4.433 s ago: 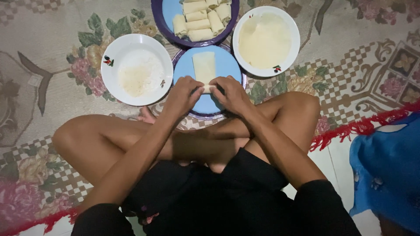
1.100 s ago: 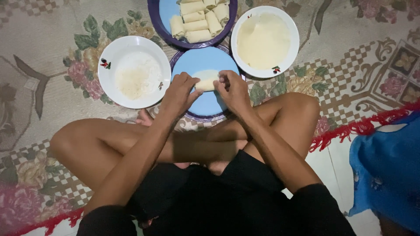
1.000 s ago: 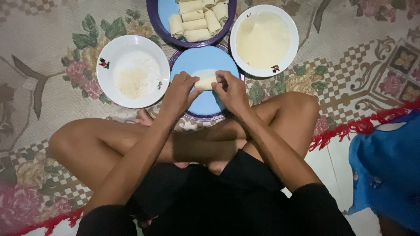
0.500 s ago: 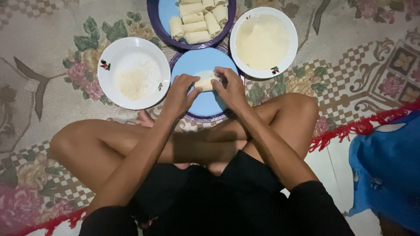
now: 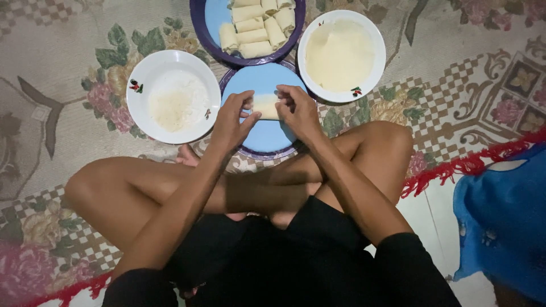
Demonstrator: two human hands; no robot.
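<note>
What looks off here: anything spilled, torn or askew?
Nothing stands out. Both hands, left hand and right hand, pinch a pale roll over the blue plate; finished rolls sit stacked, both white bowls upright.

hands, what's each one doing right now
Left hand: closed on the pale roll, at its left end.
Right hand: closed on its right end.

Dim, warm indoor light from above; soft shadows under the crossed legs (corners darker, slightly blurred), no glare

Left hand point(image 5: 232, 119) and right hand point(image 5: 300, 111) grip a pale rolled wrapper point(image 5: 265, 106) over the blue plate point(image 5: 263, 133).
</note>
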